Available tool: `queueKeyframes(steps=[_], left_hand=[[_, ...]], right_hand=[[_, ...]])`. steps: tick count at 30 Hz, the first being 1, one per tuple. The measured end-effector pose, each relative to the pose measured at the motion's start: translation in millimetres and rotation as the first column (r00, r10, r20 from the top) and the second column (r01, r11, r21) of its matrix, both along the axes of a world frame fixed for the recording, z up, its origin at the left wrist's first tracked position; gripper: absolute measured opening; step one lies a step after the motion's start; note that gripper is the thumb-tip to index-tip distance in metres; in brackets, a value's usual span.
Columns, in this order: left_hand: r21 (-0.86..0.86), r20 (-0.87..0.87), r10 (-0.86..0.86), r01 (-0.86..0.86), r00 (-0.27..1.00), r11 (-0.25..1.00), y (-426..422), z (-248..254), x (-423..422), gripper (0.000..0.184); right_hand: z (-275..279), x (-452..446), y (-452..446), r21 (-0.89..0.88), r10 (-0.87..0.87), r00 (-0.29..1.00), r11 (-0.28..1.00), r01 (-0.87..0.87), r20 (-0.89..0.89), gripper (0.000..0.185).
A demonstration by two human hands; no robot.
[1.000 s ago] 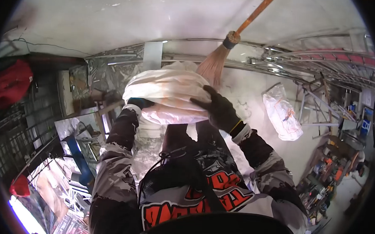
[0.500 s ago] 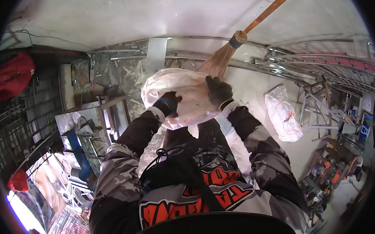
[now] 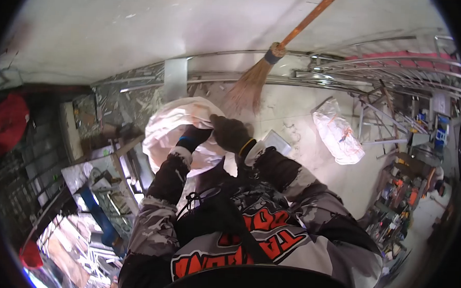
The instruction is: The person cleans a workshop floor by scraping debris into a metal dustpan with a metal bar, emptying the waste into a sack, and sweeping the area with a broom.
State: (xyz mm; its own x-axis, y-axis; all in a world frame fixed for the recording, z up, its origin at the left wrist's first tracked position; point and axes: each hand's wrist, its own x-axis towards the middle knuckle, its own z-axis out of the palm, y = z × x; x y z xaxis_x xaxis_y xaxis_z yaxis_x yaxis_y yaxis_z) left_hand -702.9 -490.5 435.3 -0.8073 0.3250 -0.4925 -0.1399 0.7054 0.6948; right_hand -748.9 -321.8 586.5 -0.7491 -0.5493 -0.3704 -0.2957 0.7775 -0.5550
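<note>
A white plastic sack (image 3: 162, 123) bulges in front of my legs, its mouth toward me. My right hand (image 3: 233, 134), in a dark glove with a yellow band at the wrist, is closed on the right side of its rim. Close beside it, my left hand (image 3: 196, 136), dark-gloved with a blue band, lies across the mouth and is closed on the sack near the same edge. The left fingertips are partly hidden. Just beyond the sack, a straw broom (image 3: 253, 83) with a wooden handle stands tilted, bristles down.
Metal bars (image 3: 233, 74) lie along the wall base, with scraps at the left. Another white sack (image 3: 339, 132) rests on the floor at right, near metal frames (image 3: 383, 117). A tool-covered bench (image 3: 400, 203) stands farther right. A red bag-like object (image 3: 7, 121) hangs at left.
The sack and both hands have moved left in view, as the camera turned. My right hand has come close to my left, and the sack's mouth has narrowed.
</note>
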Motion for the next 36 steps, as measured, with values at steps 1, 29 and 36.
queueKeyframes(steps=[1,29,36], left_hand=[[-0.325,0.011,-0.344,0.328,0.939,0.887,10,81,-25,0.044],[-0.127,-0.357,0.450,-0.519,0.819,0.845,-118,177,24,0.052],[-0.320,-0.260,0.602,-0.656,0.755,0.684,-109,157,60,0.026]], right_hand=[[6,-4,-3,-0.096,-0.054,0.998,0.994,0.050,-0.034,0.042],[87,-75,50,-0.435,-0.179,0.983,0.882,0.181,0.046,0.032],[93,-259,150,-0.577,-0.948,0.219,0.315,0.753,-0.231,0.071]])
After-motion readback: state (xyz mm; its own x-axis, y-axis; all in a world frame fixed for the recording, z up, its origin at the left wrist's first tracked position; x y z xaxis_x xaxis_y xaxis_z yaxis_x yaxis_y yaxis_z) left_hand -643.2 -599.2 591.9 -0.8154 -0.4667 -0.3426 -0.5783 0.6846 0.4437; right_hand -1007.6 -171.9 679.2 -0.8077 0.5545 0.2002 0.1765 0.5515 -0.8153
